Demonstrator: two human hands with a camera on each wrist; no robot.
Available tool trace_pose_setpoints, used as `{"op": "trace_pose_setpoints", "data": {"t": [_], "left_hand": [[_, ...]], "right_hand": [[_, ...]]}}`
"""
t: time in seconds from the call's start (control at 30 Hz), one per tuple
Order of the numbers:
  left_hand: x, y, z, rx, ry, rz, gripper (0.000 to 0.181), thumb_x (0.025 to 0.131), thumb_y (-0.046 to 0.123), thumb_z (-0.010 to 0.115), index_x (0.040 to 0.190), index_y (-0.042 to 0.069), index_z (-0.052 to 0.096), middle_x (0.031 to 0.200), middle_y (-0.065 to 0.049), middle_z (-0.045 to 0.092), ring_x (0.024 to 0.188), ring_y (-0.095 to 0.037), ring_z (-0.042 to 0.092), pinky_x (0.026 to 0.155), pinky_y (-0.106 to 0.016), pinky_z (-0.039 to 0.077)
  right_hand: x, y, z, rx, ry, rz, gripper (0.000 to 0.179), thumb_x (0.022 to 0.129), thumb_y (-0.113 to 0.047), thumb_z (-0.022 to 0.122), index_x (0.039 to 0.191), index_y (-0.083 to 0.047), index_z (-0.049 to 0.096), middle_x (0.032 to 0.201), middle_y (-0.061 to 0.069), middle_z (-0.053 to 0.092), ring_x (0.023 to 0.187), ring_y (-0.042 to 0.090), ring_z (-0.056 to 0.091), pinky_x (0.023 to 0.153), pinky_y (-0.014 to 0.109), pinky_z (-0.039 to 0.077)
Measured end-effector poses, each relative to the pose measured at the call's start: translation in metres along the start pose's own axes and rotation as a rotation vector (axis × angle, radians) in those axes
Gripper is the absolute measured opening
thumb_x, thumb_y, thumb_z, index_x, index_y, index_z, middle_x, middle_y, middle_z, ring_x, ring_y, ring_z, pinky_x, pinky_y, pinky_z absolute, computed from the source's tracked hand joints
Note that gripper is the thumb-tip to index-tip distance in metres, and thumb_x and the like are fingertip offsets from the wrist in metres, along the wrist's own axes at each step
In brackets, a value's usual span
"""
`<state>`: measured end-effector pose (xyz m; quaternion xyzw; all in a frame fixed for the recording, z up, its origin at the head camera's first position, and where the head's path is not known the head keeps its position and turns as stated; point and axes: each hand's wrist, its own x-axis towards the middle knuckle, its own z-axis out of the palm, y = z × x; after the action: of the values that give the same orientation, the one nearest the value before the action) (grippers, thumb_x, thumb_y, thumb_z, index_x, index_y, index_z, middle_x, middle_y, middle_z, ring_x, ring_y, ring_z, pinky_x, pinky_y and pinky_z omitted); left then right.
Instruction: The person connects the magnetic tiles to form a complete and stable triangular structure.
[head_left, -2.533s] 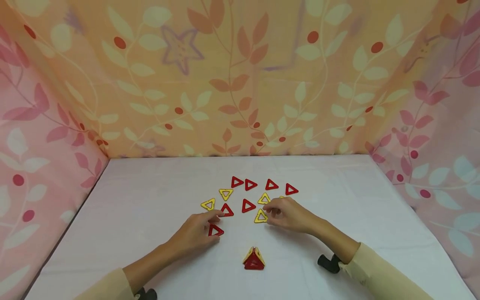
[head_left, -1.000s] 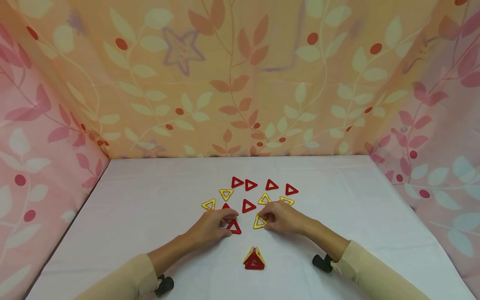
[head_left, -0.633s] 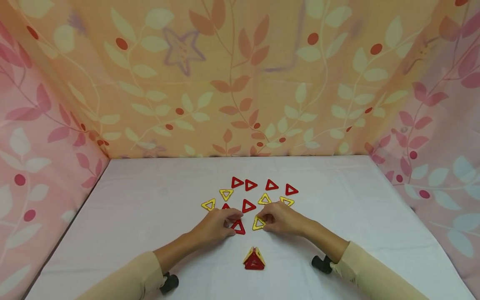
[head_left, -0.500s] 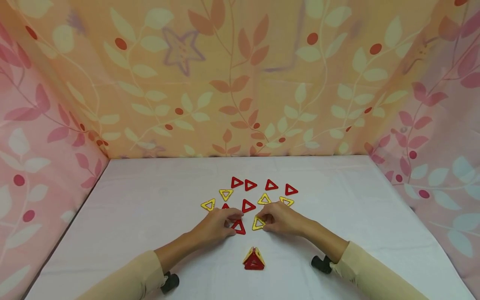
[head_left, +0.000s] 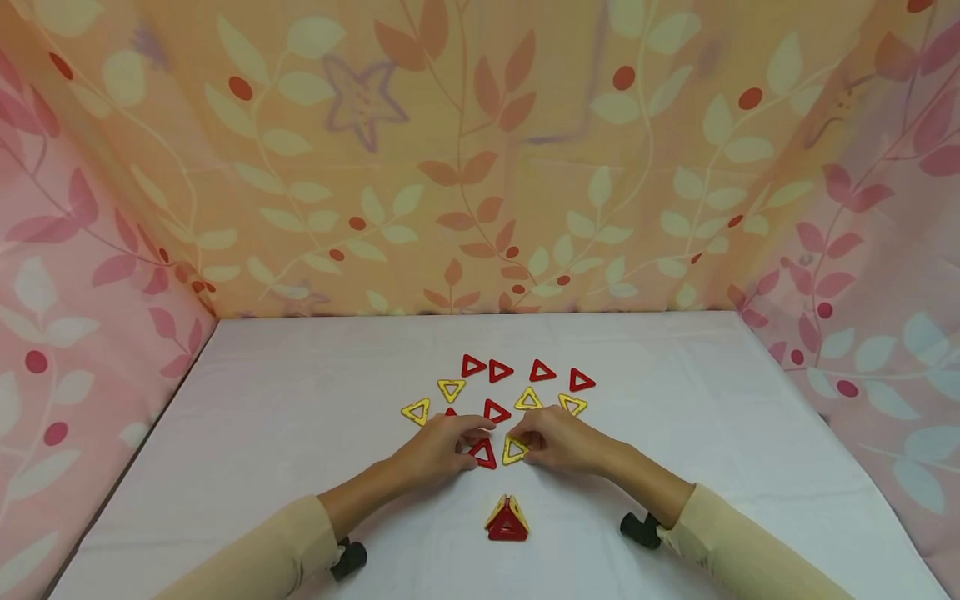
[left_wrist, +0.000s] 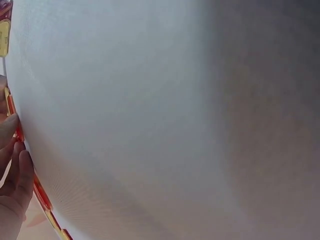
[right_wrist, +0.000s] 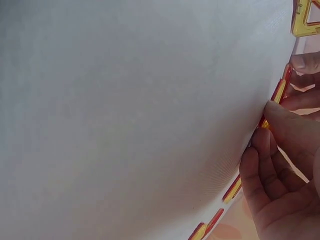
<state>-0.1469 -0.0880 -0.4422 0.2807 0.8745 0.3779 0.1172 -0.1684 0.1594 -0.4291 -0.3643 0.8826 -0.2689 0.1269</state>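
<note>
Thumb and fingers of my left hand [head_left: 438, 446] hold a red triangular magnetic tile [head_left: 491, 456], which lies on the white table [head_left: 300, 367]. Just to its right, my right hand [head_left: 566, 440] pinches a yellow triangular magnetic tile [head_left: 507, 450] by its right side. A narrow gap separates the two tiles in the head view. Nearer the person stands a small pyramid [head_left: 507, 528] of red and yellow tiles. In the right wrist view the right hand [right_wrist: 280, 185] has its fingertips at the tile edges, seen almost edge-on. The left wrist view shows the left hand [left_wrist: 17, 185] only at its margin.
Behind the hands several loose red tiles [head_left: 573, 381] and yellow tiles [head_left: 446, 396] lie flat. One red tile [head_left: 451, 412] is partly covered by the left hand. Patterned cloth [head_left: 480, 167] walls the table at the back and both sides.
My left hand has slid the red tile rightward, turning it. My right hand has taken hold of the yellow tile and drawn it slightly left and nearer. The gap between the tiles has shrunk.
</note>
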Motion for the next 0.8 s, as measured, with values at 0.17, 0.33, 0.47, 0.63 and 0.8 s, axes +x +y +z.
{"op": "trace_pose_setpoints", "data": {"t": [0.17, 0.33, 0.47, 0.63, 0.8], "left_hand": [[0.0016, 0.0004, 0.0008, 0.012, -0.004, 0.007, 0.049, 0.085, 0.002, 0.077, 0.131, 0.009, 0.062, 0.117, 0.001, 0.071, 0.105, -0.009, 0.065, 0.084, -0.024, 0.052], [0.0041, 0.0031, 0.002, 0.028, -0.017, -0.013, 0.052, 0.085, 0.003, 0.077, 0.134, 0.011, 0.061, 0.118, 0.003, 0.071, 0.111, -0.01, 0.064, 0.091, -0.027, 0.052], [0.0052, 0.0038, 0.0024, 0.03, -0.017, -0.027, 0.055, 0.085, 0.004, 0.078, 0.136, 0.011, 0.059, 0.118, 0.003, 0.071, 0.11, -0.011, 0.064, 0.09, -0.026, 0.053], [0.0056, 0.0045, 0.0026, 0.028, -0.009, -0.026, 0.058, 0.084, 0.004, 0.079, 0.138, 0.012, 0.058, 0.117, 0.003, 0.071, 0.102, -0.011, 0.064, 0.085, -0.023, 0.053], [0.0058, 0.0051, 0.0027, 0.036, -0.005, -0.021, 0.061, 0.083, 0.004, 0.08, 0.139, 0.013, 0.057, 0.117, 0.003, 0.071, 0.1, -0.01, 0.063, 0.084, -0.022, 0.053]], "right_hand": [[0.001, -0.0009, -0.0001, -0.007, -0.016, -0.013, 0.031, 0.085, -0.006, 0.077, 0.116, -0.008, 0.074, 0.097, -0.004, 0.069, 0.08, 0.008, 0.057, 0.071, 0.021, 0.05], [0.0017, -0.0018, -0.0013, -0.012, -0.037, -0.012, 0.032, 0.086, -0.006, 0.076, 0.117, -0.011, 0.074, 0.097, -0.005, 0.069, 0.081, 0.008, 0.056, 0.073, 0.022, 0.05], [0.0021, -0.0018, -0.0013, -0.011, -0.041, -0.018, 0.032, 0.086, -0.005, 0.076, 0.118, -0.011, 0.074, 0.098, -0.005, 0.069, 0.082, 0.009, 0.057, 0.074, 0.022, 0.05], [0.0033, -0.0011, 0.0001, -0.005, -0.027, -0.043, 0.031, 0.086, -0.002, 0.075, 0.116, -0.009, 0.073, 0.093, -0.004, 0.067, 0.081, 0.012, 0.058, 0.072, 0.023, 0.05], [0.0043, -0.0002, 0.0012, -0.004, -0.019, -0.053, 0.028, 0.085, 0.0, 0.074, 0.112, -0.007, 0.072, 0.087, -0.003, 0.065, 0.078, 0.012, 0.056, 0.07, 0.022, 0.049]]}}
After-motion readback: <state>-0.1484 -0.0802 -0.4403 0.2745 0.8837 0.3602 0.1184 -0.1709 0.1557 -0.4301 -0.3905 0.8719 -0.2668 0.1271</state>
